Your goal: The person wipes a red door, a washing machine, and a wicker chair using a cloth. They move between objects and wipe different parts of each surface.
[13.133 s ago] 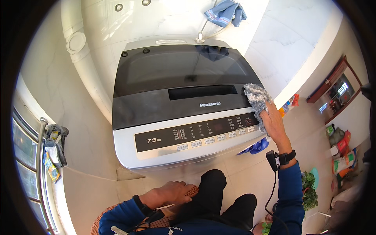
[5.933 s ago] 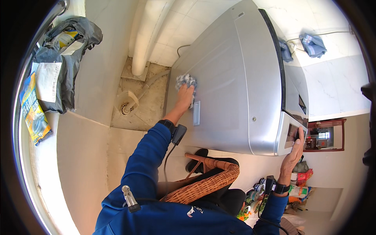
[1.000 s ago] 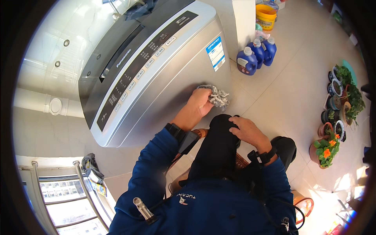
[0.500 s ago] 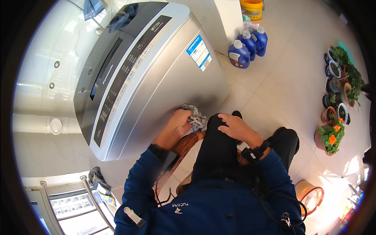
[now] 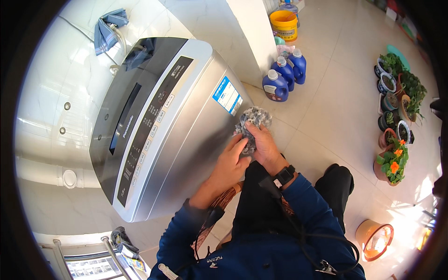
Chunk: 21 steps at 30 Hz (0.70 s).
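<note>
A shaggy grey-and-white bundle of cloth (image 5: pixel 255 117), crumpled so that its exact kind cannot be told, is held in front of the washing machine's silver side. My right hand (image 5: pixel 266 147) grips it from the right, with the thumb lying on top. From the lower left, my left hand (image 5: pixel 229 163) has its bent fingers on the bundle's near edge. Both hands are close together above my knee. The washing machine (image 5: pixel 186 130) stands just left of them, its dark lid and button panel facing up.
Blue detergent jugs (image 5: pixel 275 86) and a yellow bucket (image 5: pixel 283 25) stand beyond the machine. Potted plants (image 5: pixel 392 163) line the right side. An orange bucket (image 5: pixel 361 235) sits lower right. A woven wicker piece (image 5: pixel 225 198) is by my left forearm.
My right hand has come off my knee to the bundle and now grips it. My left hand and the bundle have moved up and right in view. The camera view has shifted.
</note>
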Tool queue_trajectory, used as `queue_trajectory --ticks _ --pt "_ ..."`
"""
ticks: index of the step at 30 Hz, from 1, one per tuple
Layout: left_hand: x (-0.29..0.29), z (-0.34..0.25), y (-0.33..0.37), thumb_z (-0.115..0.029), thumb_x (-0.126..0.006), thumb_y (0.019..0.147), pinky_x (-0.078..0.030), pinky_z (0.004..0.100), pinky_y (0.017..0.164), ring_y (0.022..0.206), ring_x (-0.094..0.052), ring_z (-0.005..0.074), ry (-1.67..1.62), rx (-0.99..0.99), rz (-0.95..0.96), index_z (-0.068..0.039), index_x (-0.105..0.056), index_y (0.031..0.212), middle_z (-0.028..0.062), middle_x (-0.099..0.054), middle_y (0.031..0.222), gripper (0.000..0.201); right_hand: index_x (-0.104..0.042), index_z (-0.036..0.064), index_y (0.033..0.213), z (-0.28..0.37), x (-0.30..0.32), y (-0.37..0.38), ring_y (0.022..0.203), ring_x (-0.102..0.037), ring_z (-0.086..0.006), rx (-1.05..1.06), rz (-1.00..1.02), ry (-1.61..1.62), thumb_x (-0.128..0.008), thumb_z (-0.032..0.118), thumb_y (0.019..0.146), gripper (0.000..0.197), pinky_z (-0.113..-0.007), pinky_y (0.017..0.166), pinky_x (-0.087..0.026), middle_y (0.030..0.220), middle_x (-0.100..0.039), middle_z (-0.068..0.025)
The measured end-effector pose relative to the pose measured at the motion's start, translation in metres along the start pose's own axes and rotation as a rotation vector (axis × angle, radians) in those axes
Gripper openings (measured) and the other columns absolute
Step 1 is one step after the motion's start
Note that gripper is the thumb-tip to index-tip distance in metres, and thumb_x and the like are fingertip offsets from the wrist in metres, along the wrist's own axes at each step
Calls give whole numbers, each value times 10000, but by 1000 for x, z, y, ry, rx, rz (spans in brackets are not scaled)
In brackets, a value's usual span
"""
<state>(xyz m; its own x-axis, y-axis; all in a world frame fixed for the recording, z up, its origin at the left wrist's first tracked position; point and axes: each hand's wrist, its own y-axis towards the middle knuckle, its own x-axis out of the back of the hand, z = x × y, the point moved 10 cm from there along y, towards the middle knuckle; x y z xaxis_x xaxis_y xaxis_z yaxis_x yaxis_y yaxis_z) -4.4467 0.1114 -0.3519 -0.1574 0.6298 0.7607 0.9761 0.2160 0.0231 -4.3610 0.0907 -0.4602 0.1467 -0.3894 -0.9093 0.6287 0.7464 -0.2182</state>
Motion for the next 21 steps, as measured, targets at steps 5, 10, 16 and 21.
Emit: queue_trajectory --ticks 5,10,16,21 --pt "23 0 -80 -150 -707 913 -464 486 1077 1302 -520 488 162 -36 146 9 -555 1381 304 -457 1491 517 -621 11 1215 57 -116 -3 975 -662 -257 424 124 -707 -649 322 1025 365 -380 898 -551 1142 -667 -125" --pt "-5 19 -142 -201 -746 879 -478 547 1014 1196 -523 521 510 -113 343 -14 -529 1414 284 -460 1456 607 -557 -127 1326 72 -230 -56 1448 -344 -499 1286 179 -1301 -733 264 874 623 -573 1222 -271 1431 -448 -344" --pt "-16 41 -146 -269 -740 892 -452 473 1095 1289 -516 463 354 56 454 -28 -520 1437 276 -454 1495 636 -540 -80 1389 23 -133 -6 1421 -391 -464 1155 104 -1246 -739 57 822 616 -519 1208 -329 1480 -457 -276" --pt "-24 43 -140 -255 -748 885 -480 445 1067 1252 -552 433 401 65 550 -42 -527 1440 243 -492 1473 634 -596 -36 1305 7 -11 39 1276 -507 -403 791 -315 -1174 -655 81 886 439 -477 1127 -403 1312 -571 -236"
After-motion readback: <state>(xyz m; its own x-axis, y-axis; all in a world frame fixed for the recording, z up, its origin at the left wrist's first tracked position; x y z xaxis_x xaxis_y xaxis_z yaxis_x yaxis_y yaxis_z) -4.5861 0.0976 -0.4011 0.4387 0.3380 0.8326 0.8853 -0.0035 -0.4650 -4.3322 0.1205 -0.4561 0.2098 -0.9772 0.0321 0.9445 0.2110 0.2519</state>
